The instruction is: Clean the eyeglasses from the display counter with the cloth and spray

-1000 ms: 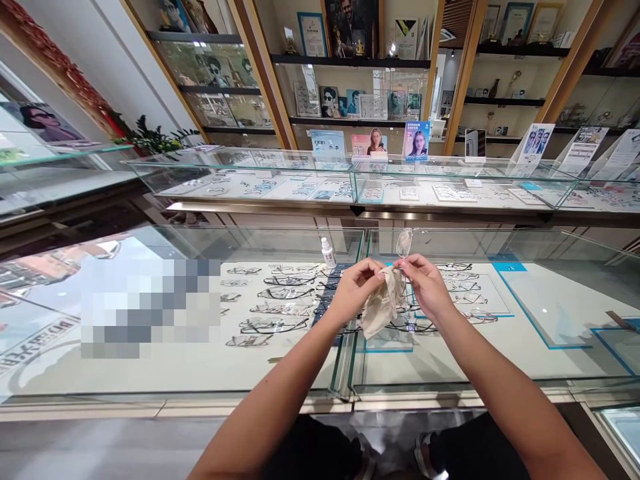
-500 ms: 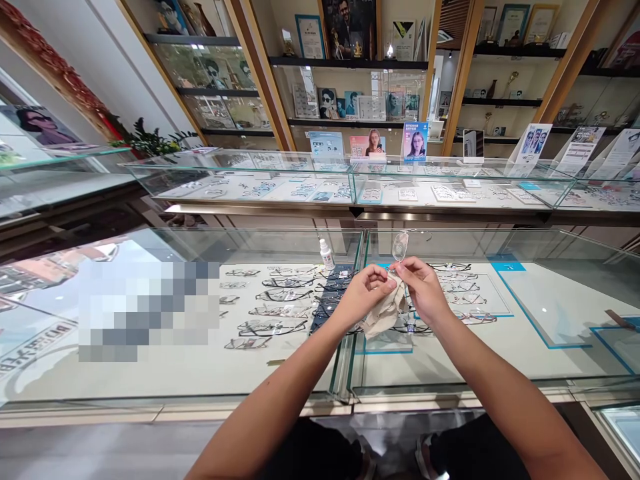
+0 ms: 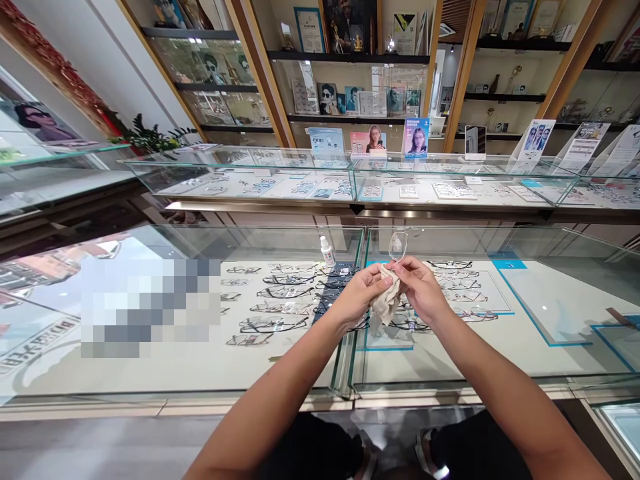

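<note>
Above a glass display counter (image 3: 440, 373) I hold a pair of clear-lens glasses (image 3: 397, 245) upright, one lens sticking up above my fingers. My right hand (image 3: 423, 288) is closed on the frame's lower part. A crumpled beige cloth (image 3: 386, 301) is pinched in my left hand (image 3: 357, 293) against the glasses, and it hangs down between both hands. The rest of the frame is hidden behind cloth and fingers.
Under the glass lie several rows of eyeglass frames (image 3: 280, 308). A small white spray bottle (image 3: 327, 252) stands on the counter just left of my hands. A second glass counter (image 3: 350, 175) with advert cards and wall shelves stand beyond. A blurred patch covers the counter's left.
The cloth has bunched up higher between my hands, hanging less than a second ago. Both hands stay pressed together around the glasses, shifted slightly up.
</note>
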Action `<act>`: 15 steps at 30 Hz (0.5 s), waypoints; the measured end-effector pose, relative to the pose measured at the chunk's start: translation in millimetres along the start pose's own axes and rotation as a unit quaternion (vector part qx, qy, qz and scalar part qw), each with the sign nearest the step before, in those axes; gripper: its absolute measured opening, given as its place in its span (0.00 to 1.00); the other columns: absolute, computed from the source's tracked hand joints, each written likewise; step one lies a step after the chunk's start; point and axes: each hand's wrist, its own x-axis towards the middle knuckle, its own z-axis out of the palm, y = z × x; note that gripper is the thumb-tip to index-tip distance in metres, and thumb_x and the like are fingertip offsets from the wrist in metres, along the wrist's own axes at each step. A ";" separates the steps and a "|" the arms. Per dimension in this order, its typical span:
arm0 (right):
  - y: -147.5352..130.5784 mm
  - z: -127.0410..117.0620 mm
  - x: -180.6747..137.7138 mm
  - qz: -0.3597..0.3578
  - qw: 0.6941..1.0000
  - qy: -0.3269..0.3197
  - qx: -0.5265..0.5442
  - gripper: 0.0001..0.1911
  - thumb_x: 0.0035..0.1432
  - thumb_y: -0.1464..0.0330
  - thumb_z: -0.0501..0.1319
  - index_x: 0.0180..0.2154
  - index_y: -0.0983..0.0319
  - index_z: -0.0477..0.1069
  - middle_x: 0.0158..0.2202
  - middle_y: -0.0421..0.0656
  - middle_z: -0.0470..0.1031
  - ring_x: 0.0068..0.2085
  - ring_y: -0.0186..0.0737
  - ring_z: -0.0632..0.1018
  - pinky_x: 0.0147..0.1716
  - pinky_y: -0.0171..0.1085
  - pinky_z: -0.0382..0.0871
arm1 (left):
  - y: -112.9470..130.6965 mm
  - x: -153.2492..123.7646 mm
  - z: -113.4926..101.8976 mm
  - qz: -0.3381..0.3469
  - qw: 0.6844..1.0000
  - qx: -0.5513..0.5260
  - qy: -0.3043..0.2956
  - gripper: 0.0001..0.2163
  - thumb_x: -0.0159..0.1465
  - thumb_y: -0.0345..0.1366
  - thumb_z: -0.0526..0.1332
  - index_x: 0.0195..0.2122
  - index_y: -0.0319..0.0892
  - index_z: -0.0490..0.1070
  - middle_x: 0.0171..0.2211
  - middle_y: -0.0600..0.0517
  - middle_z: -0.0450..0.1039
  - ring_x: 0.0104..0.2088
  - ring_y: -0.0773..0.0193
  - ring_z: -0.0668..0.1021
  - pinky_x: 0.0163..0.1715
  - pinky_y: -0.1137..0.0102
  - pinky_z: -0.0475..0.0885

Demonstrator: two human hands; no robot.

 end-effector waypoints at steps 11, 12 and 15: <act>2.3 -0.7 2.5 0.026 0.999 0.004 0.035 0.22 0.36 0.55 0.83 0.27 0.57 0.77 0.31 0.37 0.80 0.33 0.35 0.75 0.36 0.36 0.71 | -8.8 -1.1 1.8 0.020 0.997 0.048 -0.052 0.36 0.49 0.42 0.81 0.58 0.45 0.71 0.44 0.50 0.77 0.40 0.64 0.77 0.41 0.71 0.72; 2.2 -0.3 2.5 0.027 0.999 0.004 0.042 0.22 0.35 0.55 0.83 0.27 0.57 0.77 0.32 0.37 0.81 0.34 0.35 0.76 0.37 0.35 0.71 | -9.6 -1.0 1.7 0.025 0.996 0.059 -0.053 0.35 0.50 0.44 0.81 0.57 0.44 0.72 0.44 0.49 0.77 0.40 0.64 0.77 0.42 0.70 0.71; 1.1 -0.5 2.4 0.027 0.998 -0.003 0.051 0.22 0.36 0.56 0.83 0.27 0.58 0.77 0.36 0.39 0.84 0.37 0.36 0.78 0.40 0.35 0.73 | -10.3 -1.3 0.3 0.043 0.992 0.101 -0.065 0.32 0.53 0.49 0.79 0.55 0.40 0.75 0.42 0.49 0.77 0.40 0.63 0.76 0.44 0.70 0.71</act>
